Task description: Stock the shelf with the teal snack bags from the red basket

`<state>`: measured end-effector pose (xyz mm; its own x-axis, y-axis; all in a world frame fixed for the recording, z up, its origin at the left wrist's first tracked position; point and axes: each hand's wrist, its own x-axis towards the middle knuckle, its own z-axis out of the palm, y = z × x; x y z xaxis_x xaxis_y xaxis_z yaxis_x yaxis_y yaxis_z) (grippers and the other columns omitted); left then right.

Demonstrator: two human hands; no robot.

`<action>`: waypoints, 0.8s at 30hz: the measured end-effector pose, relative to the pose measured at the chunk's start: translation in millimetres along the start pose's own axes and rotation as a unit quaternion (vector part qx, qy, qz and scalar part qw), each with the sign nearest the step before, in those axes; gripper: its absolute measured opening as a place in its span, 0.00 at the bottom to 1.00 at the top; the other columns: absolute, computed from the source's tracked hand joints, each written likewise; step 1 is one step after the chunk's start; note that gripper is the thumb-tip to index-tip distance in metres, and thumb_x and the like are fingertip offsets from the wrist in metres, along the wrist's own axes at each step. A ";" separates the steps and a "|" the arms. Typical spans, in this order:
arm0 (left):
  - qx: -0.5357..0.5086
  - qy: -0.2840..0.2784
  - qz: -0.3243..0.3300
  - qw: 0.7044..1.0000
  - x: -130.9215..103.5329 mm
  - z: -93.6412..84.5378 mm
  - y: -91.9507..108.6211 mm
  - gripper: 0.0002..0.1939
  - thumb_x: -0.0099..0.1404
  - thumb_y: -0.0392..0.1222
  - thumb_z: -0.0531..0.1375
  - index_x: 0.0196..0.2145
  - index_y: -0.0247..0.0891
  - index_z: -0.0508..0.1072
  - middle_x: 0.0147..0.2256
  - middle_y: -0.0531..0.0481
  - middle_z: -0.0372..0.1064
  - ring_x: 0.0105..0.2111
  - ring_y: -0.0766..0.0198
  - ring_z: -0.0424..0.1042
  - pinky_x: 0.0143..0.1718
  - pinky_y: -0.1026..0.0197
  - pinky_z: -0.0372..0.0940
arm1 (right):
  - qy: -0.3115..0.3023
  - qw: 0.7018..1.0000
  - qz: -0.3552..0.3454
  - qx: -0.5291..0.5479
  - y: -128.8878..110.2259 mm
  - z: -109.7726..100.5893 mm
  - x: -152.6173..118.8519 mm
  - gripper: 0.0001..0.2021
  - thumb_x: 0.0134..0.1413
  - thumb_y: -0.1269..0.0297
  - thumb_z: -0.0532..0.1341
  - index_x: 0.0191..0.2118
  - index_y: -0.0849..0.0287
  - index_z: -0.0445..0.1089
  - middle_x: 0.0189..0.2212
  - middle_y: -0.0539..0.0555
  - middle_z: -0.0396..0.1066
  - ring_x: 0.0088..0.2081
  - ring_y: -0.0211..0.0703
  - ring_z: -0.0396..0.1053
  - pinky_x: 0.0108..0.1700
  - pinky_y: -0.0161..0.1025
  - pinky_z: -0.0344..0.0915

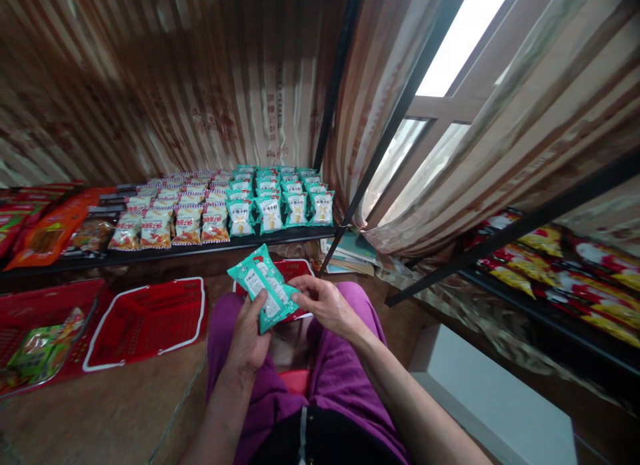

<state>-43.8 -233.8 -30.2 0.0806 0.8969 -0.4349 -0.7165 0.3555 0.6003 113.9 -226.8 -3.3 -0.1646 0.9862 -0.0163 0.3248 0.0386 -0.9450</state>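
A teal snack bag [267, 288] with a pale printed panel is held above my lap, tilted. My left hand [250, 335] grips its lower left side, thumb across the front. The fingers of my right hand [323, 302] are pinched on the bag's right edge. Beyond it, rows of teal and white bags [271, 213] stand at the right end of a low black shelf [200, 250]. White and orange bags [187, 222] are lined up to their left.
Red baskets [145, 318] sit on the floor at left, one holding green packets [37, 352]. Another is partly hidden behind my hands. Black metal posts [345, 228] rise near the shelf's right end. A white box [493, 392] and a shelf of red-yellow bags [565, 272] are at right.
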 end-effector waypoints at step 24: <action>0.081 -0.005 0.066 0.994 -1.3 7.7 -13.0 0.26 0.51 0.49 0.67 0.45 0.39 0.68 0.40 0.51 0.74 0.38 0.64 0.73 0.41 0.62 0.65 | 0.093 0.964 -0.190 -0.160 -0.7 8.0 -8.9 0.11 0.57 0.66 0.59 0.46 0.53 0.72 0.41 0.54 0.70 0.42 0.41 0.70 0.46 0.39 0.68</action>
<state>-29.3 -237.5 -32.2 0.0014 0.9410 -0.3383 -0.5999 0.2715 0.7526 107.8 -236.8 -5.1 -0.1692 0.9014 0.3985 0.5492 0.4220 -0.7213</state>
